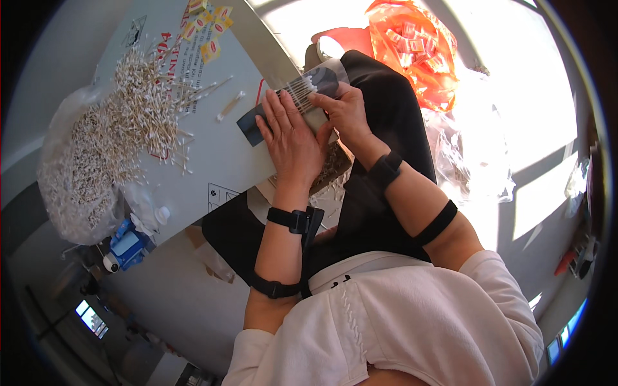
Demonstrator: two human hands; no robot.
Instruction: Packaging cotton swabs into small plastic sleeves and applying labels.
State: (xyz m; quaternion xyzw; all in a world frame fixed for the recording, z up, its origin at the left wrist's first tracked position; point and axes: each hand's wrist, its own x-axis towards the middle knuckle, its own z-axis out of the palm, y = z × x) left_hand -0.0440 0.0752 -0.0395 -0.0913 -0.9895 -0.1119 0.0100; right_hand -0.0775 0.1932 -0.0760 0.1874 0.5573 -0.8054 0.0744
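Cotton swabs, a small row of them side by side, sit on a dark card in the upper middle of the frame, at the near edge of the white table.

Head view:
- Left hand lies flat, palm down, on the card and the lower end of the swab row. Fingers are stretched out and slightly spread, pointing toward the top of the frame. No grip, just pressing.
- Right hand comes in from the right and meets the row at its right side. Fingers are curled, tips pinching the edge of the swab row and card. Exactly how many swabs it pinches: cannot tell.
- The two hands are touching or nearly so, just beside each other over the card.
- Both wrists carry black bands; more black bands sit higher on both forearms.
- Loose swab pile is spread across the table in the upper left, well apart from the hands.
- Clear plastic bag full of swabs sits at the left edge of the frame, touching the loose pile.
- Small yellow-and-red packets lie at the top of the frame, above the pile.
- Orange plastic bag is in the upper right, on the sunlit floor, past the person's dark lap.
- Blue-and-white object sits below the clear bag, lower left.
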